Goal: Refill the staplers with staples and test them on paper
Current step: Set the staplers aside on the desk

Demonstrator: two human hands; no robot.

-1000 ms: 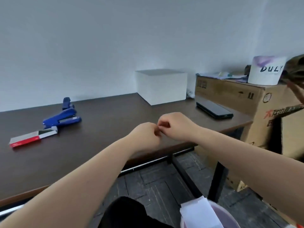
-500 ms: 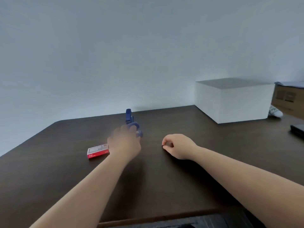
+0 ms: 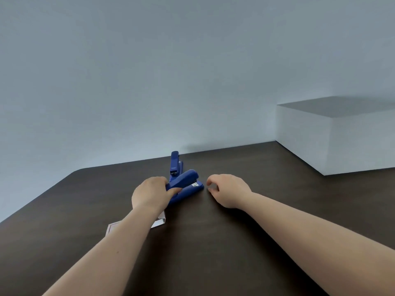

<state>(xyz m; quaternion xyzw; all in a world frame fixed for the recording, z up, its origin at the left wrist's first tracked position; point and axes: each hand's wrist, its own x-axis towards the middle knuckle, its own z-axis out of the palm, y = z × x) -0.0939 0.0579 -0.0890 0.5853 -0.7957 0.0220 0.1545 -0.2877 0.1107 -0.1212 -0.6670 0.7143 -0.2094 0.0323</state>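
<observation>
Our left hand [image 3: 152, 194] fingers grip the near blue stapler [image 3: 186, 184] on the worktop [image 3: 235, 253]; our right hand [image 3: 229, 190] hovers beside it, fingers loosely curled, empty.

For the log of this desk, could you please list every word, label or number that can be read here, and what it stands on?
No text can be read.
Small label on the base of the near stapler: too blurred to read.
Staple box under the left forearm: no print legible.
White box: blank.

A white box [image 3: 342, 137] sits on the dark table [image 3: 267, 263] by the wall [image 3: 149, 71]
</observation>
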